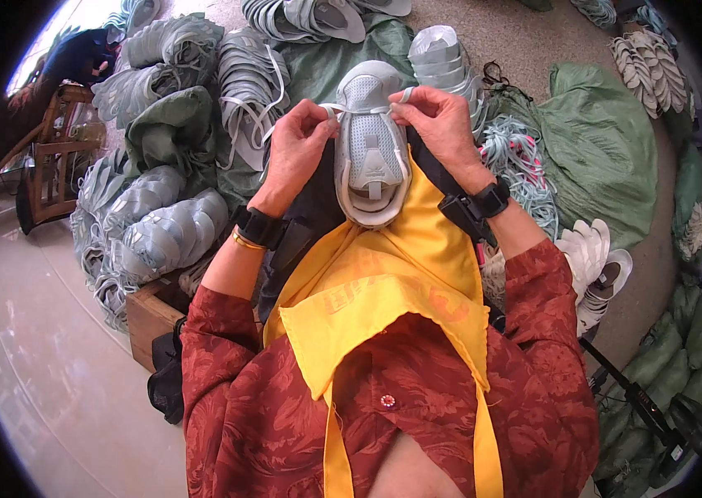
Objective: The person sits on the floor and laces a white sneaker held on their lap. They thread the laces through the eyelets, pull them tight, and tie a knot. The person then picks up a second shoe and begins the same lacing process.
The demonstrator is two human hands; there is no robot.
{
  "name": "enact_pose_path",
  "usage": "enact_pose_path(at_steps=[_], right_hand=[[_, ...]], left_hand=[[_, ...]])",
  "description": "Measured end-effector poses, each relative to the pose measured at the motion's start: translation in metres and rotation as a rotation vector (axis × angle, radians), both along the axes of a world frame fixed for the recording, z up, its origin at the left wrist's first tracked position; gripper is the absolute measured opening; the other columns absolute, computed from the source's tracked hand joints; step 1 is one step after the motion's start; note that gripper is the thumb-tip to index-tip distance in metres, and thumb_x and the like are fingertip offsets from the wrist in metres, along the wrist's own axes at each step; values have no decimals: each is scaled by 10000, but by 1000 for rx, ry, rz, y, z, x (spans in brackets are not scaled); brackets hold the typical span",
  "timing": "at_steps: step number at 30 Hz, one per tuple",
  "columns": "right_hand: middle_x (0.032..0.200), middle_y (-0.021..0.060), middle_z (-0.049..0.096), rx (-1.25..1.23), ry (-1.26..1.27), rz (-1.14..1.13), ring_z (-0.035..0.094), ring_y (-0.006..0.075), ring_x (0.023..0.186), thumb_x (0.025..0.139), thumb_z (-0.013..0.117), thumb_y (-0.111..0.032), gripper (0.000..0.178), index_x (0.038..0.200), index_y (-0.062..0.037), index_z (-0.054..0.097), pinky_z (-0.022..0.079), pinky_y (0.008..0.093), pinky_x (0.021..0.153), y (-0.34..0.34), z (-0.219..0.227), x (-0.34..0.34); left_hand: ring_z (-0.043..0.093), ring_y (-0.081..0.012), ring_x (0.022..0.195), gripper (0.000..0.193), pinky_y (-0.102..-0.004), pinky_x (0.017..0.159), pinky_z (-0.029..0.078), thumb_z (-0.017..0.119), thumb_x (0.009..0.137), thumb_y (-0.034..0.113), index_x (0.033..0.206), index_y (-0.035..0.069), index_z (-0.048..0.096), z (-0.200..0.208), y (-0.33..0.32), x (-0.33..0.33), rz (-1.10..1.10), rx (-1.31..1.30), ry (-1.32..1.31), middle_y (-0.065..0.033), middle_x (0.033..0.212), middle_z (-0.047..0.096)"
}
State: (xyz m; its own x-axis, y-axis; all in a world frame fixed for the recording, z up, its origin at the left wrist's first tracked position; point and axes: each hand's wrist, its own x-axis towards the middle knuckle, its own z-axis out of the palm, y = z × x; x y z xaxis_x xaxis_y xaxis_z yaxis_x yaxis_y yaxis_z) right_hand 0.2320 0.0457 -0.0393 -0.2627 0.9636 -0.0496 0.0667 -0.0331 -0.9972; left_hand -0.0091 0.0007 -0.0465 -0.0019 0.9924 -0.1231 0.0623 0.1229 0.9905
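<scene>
Fingers of left hand (pixel 299 141) and right hand (pixel 440 120) pinching pale lace (pixel 359 109) across grey shoe upper (pixel 370 149), resting on yellow apron (pixel 384 282). Risk: uneven pull, lace slipping from pinch, upper sliding off lap.

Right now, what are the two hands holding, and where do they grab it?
Both the left hand and right hand pinch the pale lace across the grey shoe upper, one at each side.

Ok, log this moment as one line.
left hand pinching white lace | right hand pinching lace's other end | grey shoe upper on yellow apron | stacked grey uppers at left
</scene>
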Motion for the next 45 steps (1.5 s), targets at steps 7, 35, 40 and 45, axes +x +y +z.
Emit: enact_pose_path(at_steps=[7, 35, 40, 45], right_hand=[[916, 35, 762, 19, -36, -57, 705, 89, 834, 932, 724, -23, 126, 1049, 10, 758, 565, 231, 788, -2, 0, -7], [761, -3, 716, 87, -179, 17, 641, 43, 707, 887, 773, -97, 123, 882, 15, 722, 509, 221, 645, 6, -2, -7], [780, -1, 727, 73, -163, 5, 656, 52, 724, 894, 770, -96, 118, 890, 12, 723, 518, 223, 673, 5, -4, -6], [796, 4, 735, 71, -181, 5, 665, 57, 740, 894, 774, -106, 123, 904, 9, 730, 526, 228, 691, 6, -4, -6]], left_hand=[[682, -92, 839, 65, -241, 792, 548, 663, 967, 21, 943, -14, 614, 0, 0, 1, 3, 17, -33, -35, 880, 707], [698, -114, 906, 83, -254, 858, 557, 677, 987, 55, 949, 14, 615, -2, 9, 2, 33, -13, -187, -64, 968, 732], [666, -79, 869, 50, -235, 800, 539, 671, 912, -12, 920, -3, 623, 0, 6, 6, 70, 37, -24, -40, 932, 730], [672, -80, 858, 53, -243, 755, 543, 675, 889, -24, 896, -10, 624, 3, 8, 9, 67, 77, 182, -67, 931, 742]])
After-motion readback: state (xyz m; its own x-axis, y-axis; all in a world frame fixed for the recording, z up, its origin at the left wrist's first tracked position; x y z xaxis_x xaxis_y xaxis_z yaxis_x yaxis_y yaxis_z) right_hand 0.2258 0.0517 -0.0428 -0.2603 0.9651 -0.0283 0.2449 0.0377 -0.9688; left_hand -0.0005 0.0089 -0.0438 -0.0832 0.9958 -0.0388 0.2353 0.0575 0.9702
